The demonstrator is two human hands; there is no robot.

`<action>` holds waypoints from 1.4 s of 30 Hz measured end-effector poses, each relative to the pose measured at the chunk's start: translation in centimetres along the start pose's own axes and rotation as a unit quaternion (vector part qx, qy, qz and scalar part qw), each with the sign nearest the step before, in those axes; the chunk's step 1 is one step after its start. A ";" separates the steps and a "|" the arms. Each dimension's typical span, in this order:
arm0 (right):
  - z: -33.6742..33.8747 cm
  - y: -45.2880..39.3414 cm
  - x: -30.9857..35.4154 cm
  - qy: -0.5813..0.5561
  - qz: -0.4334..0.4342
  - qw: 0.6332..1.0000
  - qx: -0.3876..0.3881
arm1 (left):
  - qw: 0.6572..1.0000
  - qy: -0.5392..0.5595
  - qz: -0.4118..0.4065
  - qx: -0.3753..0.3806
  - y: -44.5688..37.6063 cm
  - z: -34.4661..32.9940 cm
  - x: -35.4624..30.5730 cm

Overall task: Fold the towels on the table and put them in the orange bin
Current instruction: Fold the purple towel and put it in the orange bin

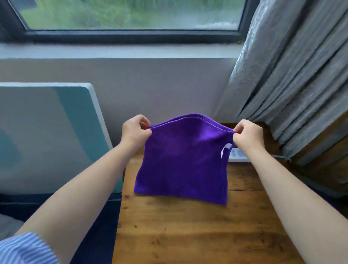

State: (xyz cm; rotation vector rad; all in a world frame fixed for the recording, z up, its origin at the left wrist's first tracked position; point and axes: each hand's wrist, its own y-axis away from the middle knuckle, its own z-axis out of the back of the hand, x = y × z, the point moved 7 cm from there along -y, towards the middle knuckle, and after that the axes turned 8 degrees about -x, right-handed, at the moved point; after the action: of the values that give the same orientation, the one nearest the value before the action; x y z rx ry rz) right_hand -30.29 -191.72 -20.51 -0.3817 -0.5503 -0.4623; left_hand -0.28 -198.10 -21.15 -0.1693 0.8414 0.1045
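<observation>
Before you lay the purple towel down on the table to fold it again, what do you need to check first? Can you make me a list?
1. Left hand has a grip on its top corner of the purple towel: ok, fingers pinch it.
2. Right hand has a grip on the other top corner: ok.
3. Top edges line up: ok, two edges run close together.
4. Bottom edge hangs level: not ok, it is tilted and a bit wavy.
5. Room on the wooden table in front: ok, bare wood shows there.
6. Orange bin ready nearby: cannot tell, it is not in view.
</observation>
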 end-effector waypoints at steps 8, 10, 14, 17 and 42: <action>10.8 3.4 1.5 0.054 0.054 0.993 -0.094 | 0.984 -0.097 -0.097 -0.116 3.0 9.1 -3.2; 12.9 4.6 2.6 0.034 0.069 0.988 -0.133 | 0.982 -0.070 -0.116 -0.135 3.8 10.8 -4.7; 18.8 6.3 4.3 -0.074 0.079 0.944 -0.312 | 0.955 0.025 -0.174 -0.238 5.2 15.2 -8.2; 16.4 5.9 3.9 0.040 0.081 0.989 -0.120 | 0.971 -0.090 -0.152 -0.163 5.5 14.5 -8.0; 12.4 -0.3 3.1 0.013 0.102 0.983 -0.149 | 0.973 -0.034 -0.109 -0.203 1.7 11.2 -5.7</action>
State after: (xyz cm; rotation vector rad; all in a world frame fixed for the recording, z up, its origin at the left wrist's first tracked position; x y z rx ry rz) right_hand -33.19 -187.24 -8.83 -0.7113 -0.4108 -0.3510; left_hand 3.82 -194.43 -9.71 -0.6374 0.7213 0.0740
